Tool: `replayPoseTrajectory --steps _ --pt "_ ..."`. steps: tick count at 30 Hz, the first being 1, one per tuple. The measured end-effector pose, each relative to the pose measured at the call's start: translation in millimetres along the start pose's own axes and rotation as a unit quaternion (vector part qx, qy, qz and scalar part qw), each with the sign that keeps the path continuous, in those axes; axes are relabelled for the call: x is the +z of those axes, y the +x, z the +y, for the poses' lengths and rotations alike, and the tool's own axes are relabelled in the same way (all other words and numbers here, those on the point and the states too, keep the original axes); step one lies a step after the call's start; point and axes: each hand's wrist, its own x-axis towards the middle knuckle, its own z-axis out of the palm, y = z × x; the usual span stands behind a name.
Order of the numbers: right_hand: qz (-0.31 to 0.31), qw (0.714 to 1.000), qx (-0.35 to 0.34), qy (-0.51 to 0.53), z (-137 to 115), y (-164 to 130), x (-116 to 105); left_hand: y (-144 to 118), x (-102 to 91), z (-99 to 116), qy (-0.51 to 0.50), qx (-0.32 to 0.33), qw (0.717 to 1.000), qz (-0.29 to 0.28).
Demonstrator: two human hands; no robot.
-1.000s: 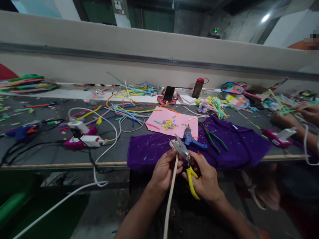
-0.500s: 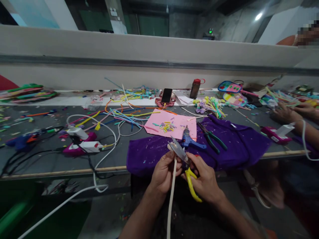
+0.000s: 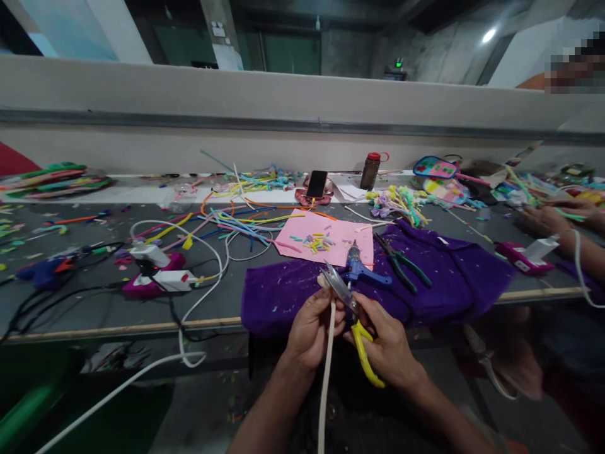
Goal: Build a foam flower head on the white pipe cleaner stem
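My left hand [image 3: 309, 328] grips a cream-white foam stick [image 3: 325, 378] that hangs down toward my lap, its top end just above my fingers. My right hand [image 3: 387, 343] holds yellow-handled snips [image 3: 350, 315], whose steel blades point up-left and sit at the top end of the stick. Both hands hover at the near edge of a purple cloth [image 3: 425, 277] spread on the worktable. A blue glue gun [image 3: 357, 268] lies on the cloth just beyond the blades, with green-handled pliers [image 3: 401, 261] to its right.
A pink sheet [image 3: 302, 236] with small coloured cut pieces lies behind the cloth. Coloured sticks, a phone [image 3: 316, 183] and a brown bottle [image 3: 370, 170] stand farther back. Power strips and white cables [image 3: 155, 277] lie left. Another person's hands [image 3: 548, 221] work at right.
The view shifted slightly; my hands, the snips and the stick stay together with almost no change of position. The blades remain at the stick's top end.
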Motion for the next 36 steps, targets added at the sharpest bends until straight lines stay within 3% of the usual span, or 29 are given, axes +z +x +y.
replayPoseTrajectory --steps 26,36 --pt "-0.052 0.998 0.017 0.014 -3.2 1.8 -3.0 -3.6 3.1 -0.6 0.006 0.010 1.000 -0.008" --pt "-0.027 0.999 -0.023 0.041 4.6 -0.4 2.1 -2.5 0.5 -0.4 -0.005 0.002 1.000 -0.004"
